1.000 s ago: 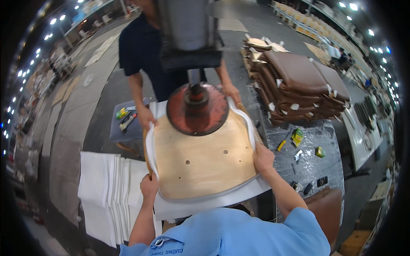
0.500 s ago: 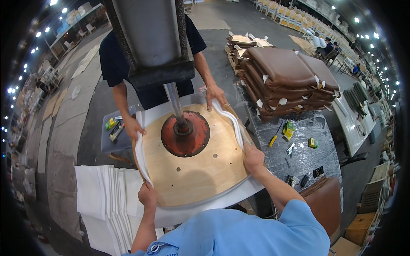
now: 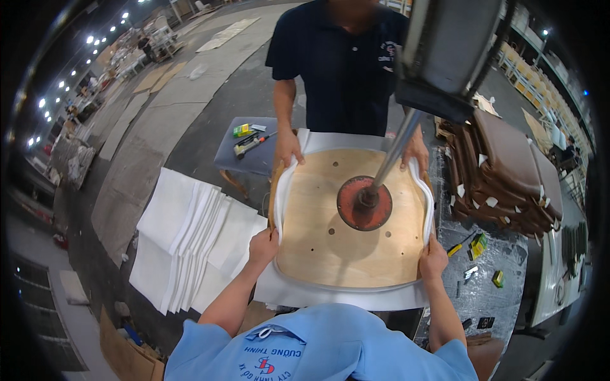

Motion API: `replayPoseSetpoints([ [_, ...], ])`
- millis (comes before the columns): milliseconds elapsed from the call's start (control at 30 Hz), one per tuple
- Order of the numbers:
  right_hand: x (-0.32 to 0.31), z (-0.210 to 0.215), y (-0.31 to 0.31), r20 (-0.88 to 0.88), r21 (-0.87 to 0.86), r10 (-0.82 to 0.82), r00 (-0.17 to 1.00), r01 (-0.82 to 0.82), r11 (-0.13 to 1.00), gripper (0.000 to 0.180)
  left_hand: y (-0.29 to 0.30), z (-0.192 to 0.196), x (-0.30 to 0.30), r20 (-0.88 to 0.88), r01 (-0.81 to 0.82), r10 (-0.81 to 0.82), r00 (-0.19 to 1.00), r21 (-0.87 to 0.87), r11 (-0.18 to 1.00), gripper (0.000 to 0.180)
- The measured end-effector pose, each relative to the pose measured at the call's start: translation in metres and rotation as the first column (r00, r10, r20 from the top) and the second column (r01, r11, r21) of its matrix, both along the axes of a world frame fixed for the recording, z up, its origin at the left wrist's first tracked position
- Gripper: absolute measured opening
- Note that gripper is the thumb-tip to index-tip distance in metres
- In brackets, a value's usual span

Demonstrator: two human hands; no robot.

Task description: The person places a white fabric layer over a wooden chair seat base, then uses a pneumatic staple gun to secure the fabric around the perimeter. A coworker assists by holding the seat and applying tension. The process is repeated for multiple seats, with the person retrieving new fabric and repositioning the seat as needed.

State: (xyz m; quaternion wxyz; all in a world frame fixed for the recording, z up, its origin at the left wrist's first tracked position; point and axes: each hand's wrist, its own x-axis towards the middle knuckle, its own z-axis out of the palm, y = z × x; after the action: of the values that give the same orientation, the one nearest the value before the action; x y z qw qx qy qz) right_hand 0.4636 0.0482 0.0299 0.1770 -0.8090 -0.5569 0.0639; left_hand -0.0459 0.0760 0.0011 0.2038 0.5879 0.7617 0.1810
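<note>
A plywood seat board (image 3: 343, 244) lies on white foam and white covering material (image 3: 337, 297). A round red press plate (image 3: 364, 203) on a metal rod presses on its middle. My left hand (image 3: 263, 245) grips the white edge at the board's near left corner. My right hand (image 3: 433, 257) grips the edge at the near right corner. Across from me a person in a dark shirt (image 3: 343, 66) holds the far corners with both hands (image 3: 289, 149), pulling the white material up over the rim.
A stack of white sheets (image 3: 190, 235) lies to the left. Brown upholstered seat pads (image 3: 508, 174) are piled at the right. A small grey stool (image 3: 251, 155) holds tools. Hand tools (image 3: 473, 244) lie on the plastic-covered bench at right. The press head (image 3: 445, 57) hangs above.
The view has shifted, so the board sits lower and more to the right. The press plate stays down on the board. All hands remain at the corners.
</note>
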Motion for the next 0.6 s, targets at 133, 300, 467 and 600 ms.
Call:
replayPoseSetpoints([
  [133, 0.007, -0.008, 0.002, -0.046, 0.163, 0.054, 0.997, -0.046, 0.985, 0.038, 0.0, 0.005, 0.002, 0.023, -0.011, 0.01, 1.0, 0.041, 0.999, 0.041],
  [300, 0.036, -0.026, 0.009, -0.421, 0.15, 0.015, 0.907, 0.053, 0.987, 0.032, -0.004, 0.006, 0.003, 0.13, -0.085, 0.084, 0.988, 0.003, 0.996, 0.044],
  [467, 0.062, -0.038, 0.018, -0.685, 0.132, 0.122, 0.718, -0.043, 0.99, 0.022, -0.002, 0.004, 0.002, 0.118, -0.055, 0.053, 0.992, 0.014, 0.998, 0.049],
  [600, 0.063, -0.035, 0.02, -0.84, -0.033, -0.07, 0.538, 0.078, 0.996, 0.017, -0.001, -0.003, 0.0, 0.153, -0.065, 0.076, 0.985, -0.079, 0.995, 0.051],
])
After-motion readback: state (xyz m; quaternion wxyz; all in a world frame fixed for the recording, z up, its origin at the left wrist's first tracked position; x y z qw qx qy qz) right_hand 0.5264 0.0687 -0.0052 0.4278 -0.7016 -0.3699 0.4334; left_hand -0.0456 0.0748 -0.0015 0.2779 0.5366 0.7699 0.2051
